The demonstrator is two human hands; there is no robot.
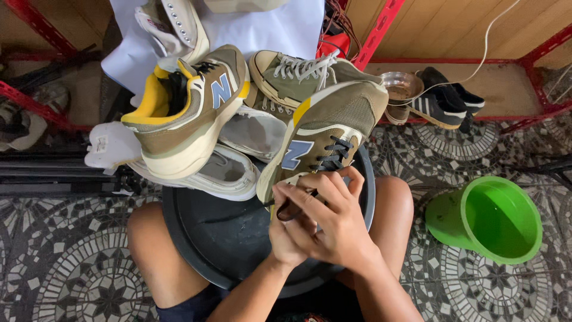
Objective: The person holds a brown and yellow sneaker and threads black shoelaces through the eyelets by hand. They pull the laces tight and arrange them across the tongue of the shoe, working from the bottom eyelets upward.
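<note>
An olive sneaker [333,128] with a blue side patch, yellow heel tab and black laces leans toe-up over a black basin [232,232] between my knees. My right hand [328,217] covers its near end, fingers pinching the black lace [333,156]. My left hand [286,235] sits under the right one, gripping the shoe's lower end, mostly hidden. The matching sneaker [190,110] with a yellow lining rests on other shoes to the left.
White sneakers [229,173] and a green lace-up shoe [298,74] pile behind the basin. A tilted green bucket [494,217] lies right on the patterned tile floor. A black striped shoe [441,101] and metal bowl [400,86] sit by a red rack.
</note>
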